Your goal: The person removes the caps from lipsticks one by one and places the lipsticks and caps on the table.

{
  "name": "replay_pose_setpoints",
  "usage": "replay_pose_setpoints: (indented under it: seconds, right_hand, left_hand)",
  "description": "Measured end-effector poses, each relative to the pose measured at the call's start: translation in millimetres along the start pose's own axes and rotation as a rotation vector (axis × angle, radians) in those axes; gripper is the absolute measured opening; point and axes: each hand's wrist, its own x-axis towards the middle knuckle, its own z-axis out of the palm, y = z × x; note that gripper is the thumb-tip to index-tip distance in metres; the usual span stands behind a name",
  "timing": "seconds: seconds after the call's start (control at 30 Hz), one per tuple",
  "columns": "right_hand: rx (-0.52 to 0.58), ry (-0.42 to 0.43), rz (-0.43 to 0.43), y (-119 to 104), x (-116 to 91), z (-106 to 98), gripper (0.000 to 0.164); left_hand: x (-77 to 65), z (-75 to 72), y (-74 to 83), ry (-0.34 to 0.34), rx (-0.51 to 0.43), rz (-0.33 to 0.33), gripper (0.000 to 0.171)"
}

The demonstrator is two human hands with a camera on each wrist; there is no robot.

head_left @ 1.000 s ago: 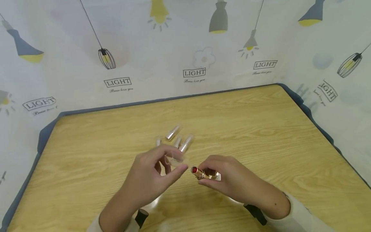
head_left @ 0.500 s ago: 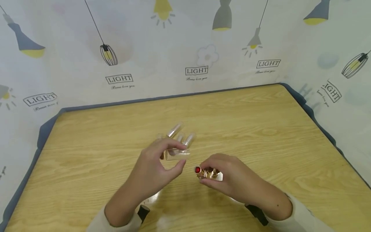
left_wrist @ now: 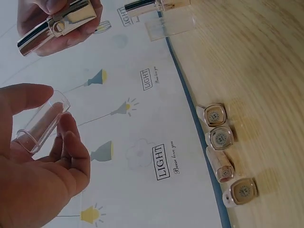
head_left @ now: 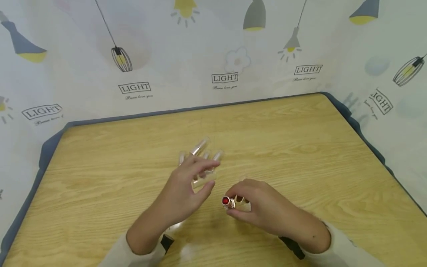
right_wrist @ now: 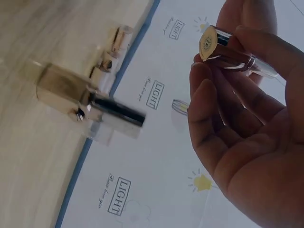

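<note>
My left hand (head_left: 186,191) is left of centre over the table. It holds a clear plastic lipstick cap (left_wrist: 43,121) in its curled fingers, with the index fingertip at one end in the left wrist view. Close on its right, my right hand (head_left: 261,200) pinches a shiny gold lipstick (right_wrist: 223,51). Its red tip (head_left: 225,200) is uncovered and points up toward the head camera. A round label shows on the lipstick's base in the right wrist view. A gap separates cap and lipstick.
Several capped lipsticks (head_left: 199,145) lie together on the wooden table (head_left: 300,141) beyond my left hand, which partly hides them. Another lipstick (right_wrist: 66,90) is blurred in the right wrist view. A lamp-patterned cloth (head_left: 186,81) hangs behind the table.
The lipstick in my right hand has turned, so its red tip faces the camera more directly. My left thumb and index finger have spread, and the clear cap has shifted lower in that hand.
</note>
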Motion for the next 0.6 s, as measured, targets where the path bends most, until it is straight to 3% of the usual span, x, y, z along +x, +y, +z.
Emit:
replay_pose_setpoints:
  seconds: [0.23,0.43,0.6]
  right_hand:
    - [-0.046,-0.088,-0.033,-1,0,16,0.014]
    - [-0.033,-0.114,0.035,3,-1,21,0.018]
    - [-0.053,-0.108,0.048,6,-2,28,0.017]
  left_hand:
    - [2.6,12.5,-11.8,-0.030,-0.024,-0.051,0.027]
    - [5.5,23.3,-13.9,-0.046,0.020,-0.119,0.018]
    - [10.5,31.5,-15.9,-0.136,0.053,-0.172,0.013]
